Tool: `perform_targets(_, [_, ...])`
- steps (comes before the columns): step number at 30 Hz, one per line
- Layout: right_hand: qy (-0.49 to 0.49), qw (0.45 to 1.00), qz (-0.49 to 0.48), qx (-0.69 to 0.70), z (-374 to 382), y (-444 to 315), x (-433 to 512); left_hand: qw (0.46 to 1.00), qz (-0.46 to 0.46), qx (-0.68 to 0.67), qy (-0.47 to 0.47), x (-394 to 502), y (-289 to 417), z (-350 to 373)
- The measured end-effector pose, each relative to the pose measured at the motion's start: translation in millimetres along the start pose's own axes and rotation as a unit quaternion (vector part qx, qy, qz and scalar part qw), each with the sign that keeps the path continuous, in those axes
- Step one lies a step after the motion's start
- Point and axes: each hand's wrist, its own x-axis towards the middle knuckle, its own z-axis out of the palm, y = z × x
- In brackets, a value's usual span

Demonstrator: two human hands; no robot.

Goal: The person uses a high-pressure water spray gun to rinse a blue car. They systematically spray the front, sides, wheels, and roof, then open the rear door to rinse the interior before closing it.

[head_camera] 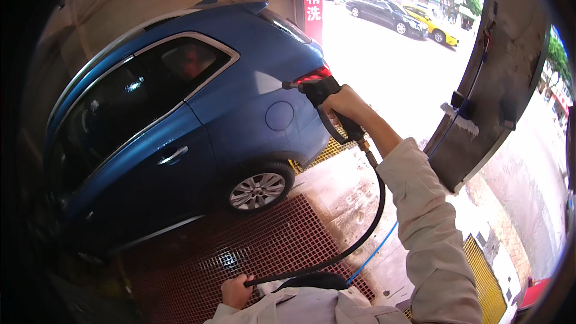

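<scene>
My right hand (346, 105) grips the handle of a black pressure-washer spray gun (321, 90), its nozzle pointing left across the rear side of a blue car (252, 76). From a brass fitting below the gun, a black hose (380, 207) curves down and back to my left hand (237, 291), which is closed around it low in front of my body. The car's fuel flap (279, 116), red tail light (317, 73) and rear wheel (257, 191) lie near the gun. No water spray is visible at the nozzle.
Red floor grating (270, 234) runs beside the car, with yellow grating (330, 150) behind it. A dark pillar (490, 99) with a brush (459, 119) stands to the right. A thin blue hose (373, 254) crosses the concrete. Outside are a black car (382, 12) and a yellow car (432, 22).
</scene>
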Motion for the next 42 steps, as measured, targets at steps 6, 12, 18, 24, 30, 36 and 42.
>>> perform_targets(6, [0.106,0.993,0.048,-0.004,-11.1,0.7,89.0,0.989,-0.109,-0.075,-0.063,-3.2,14.6,-14.0])
perform_targets(12, [0.142,0.988,0.047,0.038,-49.0,41.9,155.8,0.981,-0.098,-0.168,-0.007,-18.5,54.2,-5.6])
perform_targets(18, [-0.035,0.998,-0.005,0.043,-7.0,40.9,147.5,0.990,-0.040,-0.048,0.130,-45.1,97.2,43.8])
perform_targets(24, [-0.247,0.966,-0.075,0.009,47.8,46.9,100.0,0.990,-0.089,-0.080,0.075,-60.3,153.8,45.4])
perform_targets(30, [0.080,0.991,0.059,-0.083,-45.0,110.5,139.5,0.984,-0.111,-0.139,0.026,-73.3,159.2,65.5])
perform_targets(36, [-0.141,0.987,-0.035,-0.072,0.2,108.0,94.2,0.991,-0.079,-0.111,0.011,-66.4,159.9,81.2])
perform_targets(42, [-0.168,0.982,-0.044,-0.074,56.4,120.4,68.0,0.993,-0.085,-0.084,0.016,-54.0,170.3,58.6])
